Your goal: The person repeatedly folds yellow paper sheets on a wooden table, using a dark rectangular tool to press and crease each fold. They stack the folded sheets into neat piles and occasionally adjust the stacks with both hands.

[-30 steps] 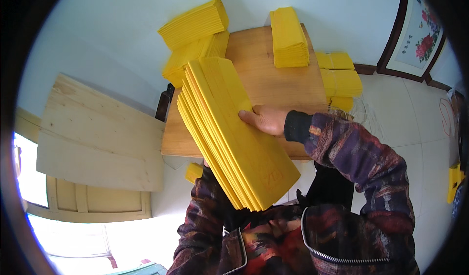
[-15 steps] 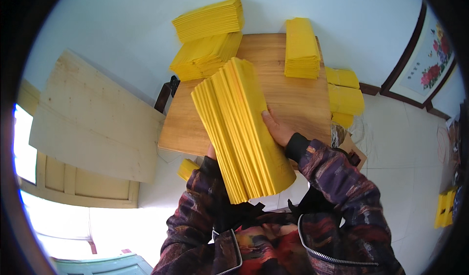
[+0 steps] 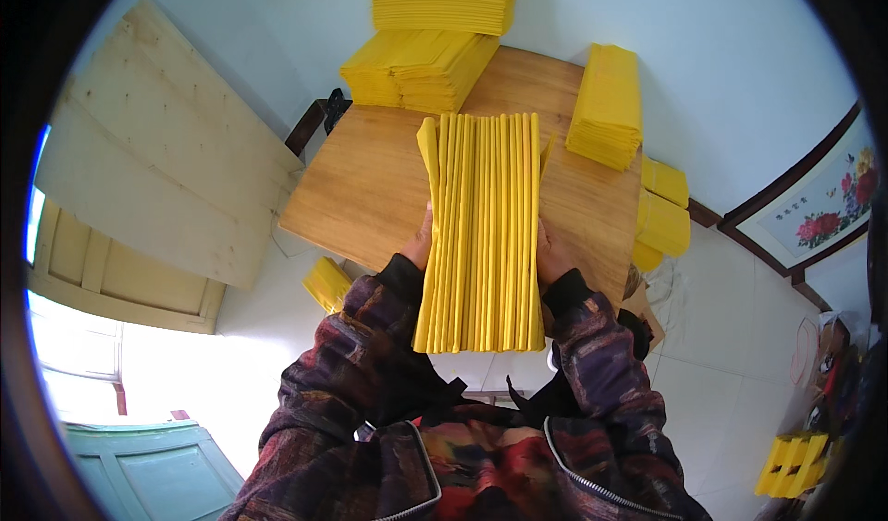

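Observation:
Between my two hands I hold a thick stack of folded yellow sheets (image 3: 481, 234), its folded edges facing up like pleats. My left hand (image 3: 419, 236) presses its left side, and my right hand (image 3: 552, 251) presses the right side. Most of the fingers are hidden behind the stack. It is held in front of the near edge of a wooden table (image 3: 361, 183). At the table's far left lies a yellow stack (image 3: 416, 68) with another yellow stack (image 3: 444, 3) on top. A long yellow stack (image 3: 606, 105) lies at the far right.
Tied yellow bundles (image 3: 663, 216) are right of the table, and another yellow bundle (image 3: 327, 285) is below its left corner. A large wooden board (image 3: 166, 151) leans at the left. A framed flower picture (image 3: 819, 207) and yellow objects (image 3: 791, 464) are at the right.
The stack in my hands has turned from tilted to upright, its folded edges now facing me squarely. Both hands grip its sides. The view has shifted as well.

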Demonstrator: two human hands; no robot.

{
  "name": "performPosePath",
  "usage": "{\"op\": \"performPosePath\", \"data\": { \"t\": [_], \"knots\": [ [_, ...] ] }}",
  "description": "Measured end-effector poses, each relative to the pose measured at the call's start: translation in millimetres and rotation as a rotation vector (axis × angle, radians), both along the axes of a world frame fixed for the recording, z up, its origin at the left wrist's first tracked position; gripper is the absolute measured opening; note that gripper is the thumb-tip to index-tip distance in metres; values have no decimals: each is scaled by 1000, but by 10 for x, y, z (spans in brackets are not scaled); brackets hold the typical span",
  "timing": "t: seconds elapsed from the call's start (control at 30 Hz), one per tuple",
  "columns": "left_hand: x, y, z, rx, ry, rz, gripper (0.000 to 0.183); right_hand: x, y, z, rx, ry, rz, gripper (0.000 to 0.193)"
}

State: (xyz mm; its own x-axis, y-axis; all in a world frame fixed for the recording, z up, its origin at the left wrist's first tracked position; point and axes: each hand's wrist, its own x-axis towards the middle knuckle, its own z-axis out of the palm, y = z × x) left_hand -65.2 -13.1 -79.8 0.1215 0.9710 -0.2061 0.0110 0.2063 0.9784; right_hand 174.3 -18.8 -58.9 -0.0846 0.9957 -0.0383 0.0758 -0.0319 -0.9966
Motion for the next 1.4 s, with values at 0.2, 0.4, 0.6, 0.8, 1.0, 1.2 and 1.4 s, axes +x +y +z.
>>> {"op": "performPosePath", "data": {
  "t": [0.2,0.4,0.6,0.8,1.0,1.2,1.4],
  "knots": [
    [53,-82,305,-28,-129,140,71,37,22,-57,76,186,4,46],
    [5,-83,153,-4,-529,85,69,122,-65,72,85,288,45,45],
    [113,-72,215,98,-462,130,70,154,-122,-55,172,-199,0,45],
    [243,-58,332,298,-492,37,63,96,-54,-53,51,217,22,51],
    [350,-114,308,161,-500,93,60,152,-11,-216,288,-169,89,50],
    [525,-94,500,216,-571,39,59,-115,50,41,280,237,45,55],
    [363,28,567,195,-615,-86,62,-12,-12,274,56,297,43,58]
  ]
}}
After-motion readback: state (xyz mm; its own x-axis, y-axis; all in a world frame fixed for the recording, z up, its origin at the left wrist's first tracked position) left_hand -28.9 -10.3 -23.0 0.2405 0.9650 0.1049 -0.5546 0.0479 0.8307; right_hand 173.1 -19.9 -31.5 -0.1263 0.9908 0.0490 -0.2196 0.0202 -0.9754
